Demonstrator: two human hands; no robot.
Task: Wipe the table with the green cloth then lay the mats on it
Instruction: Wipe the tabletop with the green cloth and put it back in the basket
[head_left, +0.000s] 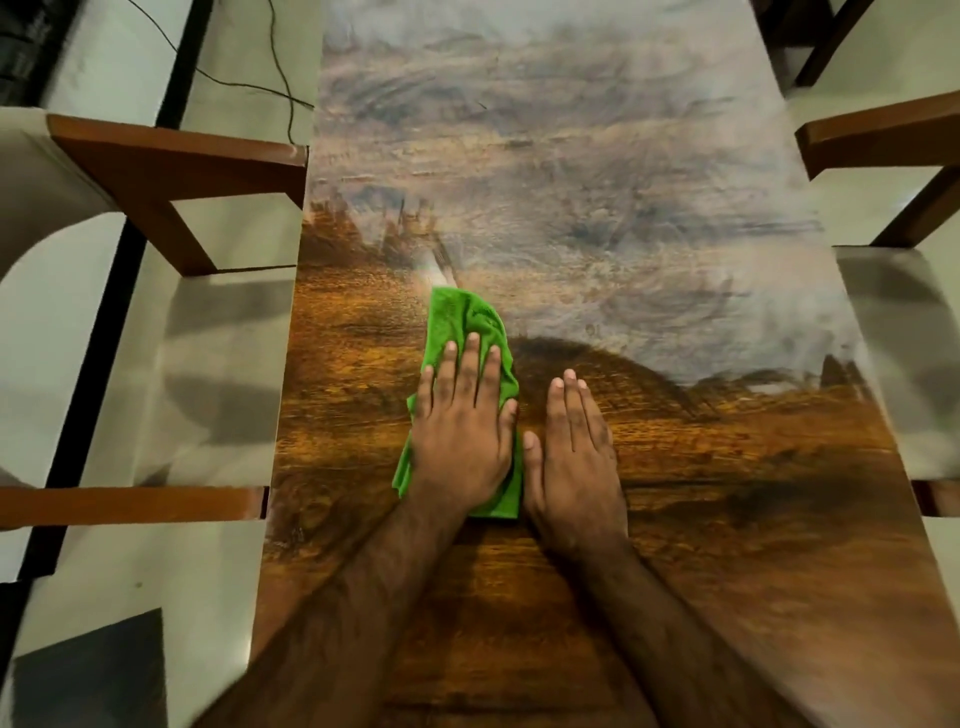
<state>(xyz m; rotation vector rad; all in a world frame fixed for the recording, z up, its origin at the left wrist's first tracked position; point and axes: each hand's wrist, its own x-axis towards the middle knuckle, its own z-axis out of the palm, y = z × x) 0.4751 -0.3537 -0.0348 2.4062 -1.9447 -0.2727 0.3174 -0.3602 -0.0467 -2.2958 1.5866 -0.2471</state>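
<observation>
A green cloth (465, 322) lies bunched on the long wooden table (727, 519), left of its middle. My left hand (462, 421) presses flat on the cloth with straight fingers, covering its lower half. Beside it my right hand (571, 447) lies flat on the bare wood, fingers together, its thumb touching the cloth's right edge. The near part of the table shows dark glossy wood, while the far part is dull and streaked with a pale film. No mats are in view.
Wooden chairs with pale seats stand along both long sides: a chair back (171, 171) at the left and a chair (883, 135) at the right. A thin black cable (280, 78) runs over the pale floor at the far left.
</observation>
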